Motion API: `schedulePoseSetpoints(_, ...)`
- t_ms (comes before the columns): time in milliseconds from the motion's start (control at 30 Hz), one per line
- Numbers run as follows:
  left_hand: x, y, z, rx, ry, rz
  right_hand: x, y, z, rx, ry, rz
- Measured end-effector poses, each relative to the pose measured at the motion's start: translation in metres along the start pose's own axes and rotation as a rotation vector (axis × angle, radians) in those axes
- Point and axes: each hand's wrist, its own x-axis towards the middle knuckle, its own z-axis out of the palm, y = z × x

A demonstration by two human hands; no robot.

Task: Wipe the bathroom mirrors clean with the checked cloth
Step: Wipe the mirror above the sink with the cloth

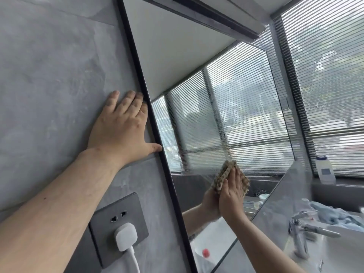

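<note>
The checked cloth lies flat against the mirror, low on the glass, pinned there under the right hand. That hand's fingers are straight and close together, pressing the cloth onto the glass rather than curling round it; the brown-and-cream weave shows above the fingertips and along both sides of the hand. The hand's reflection meets it in the glass just to the left.

The left hand rests flat on the grey tiled wall just beside the mirror's black frame. Its fingers are spread and straight, holding nothing, and the thumb tip touches the frame's edge.

Above the cloth the glass looks hazy and streaked, and it reflects slatted window blinds. Below the left forearm, a dark socket plate is set in the wall with a white plug in it, its cable running down out of view.

To the right, a chrome tap stands on the pale counter, a blue cloth lies bunched behind it, and a white bottle stands on the window ledge.
</note>
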Motion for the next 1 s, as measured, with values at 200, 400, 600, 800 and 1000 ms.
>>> schedulePoseSetpoints(200,-0.004,0.004,0.001,-0.015,-0.01,-0.004,0.001,-0.025,0.0,0.028,-0.003,0.082)
schedulePoseSetpoints(400,-0.007,0.01,0.005,0.013,-0.03,-0.006,-0.024,-0.097,-0.003,-0.08,-0.151,-0.326)
schedulePoseSetpoints(600,-0.013,0.014,0.007,-0.001,-0.039,-0.011,-0.047,-0.099,-0.002,-0.202,-0.191,-0.582)
schedulePoseSetpoints(800,-0.016,0.02,0.008,0.055,-0.064,-0.009,-0.062,-0.013,-0.002,-0.179,-0.18,-0.296)
schedulePoseSetpoints(1000,-0.018,0.021,0.006,0.07,-0.067,-0.006,-0.054,0.036,0.011,0.017,-0.037,0.156)
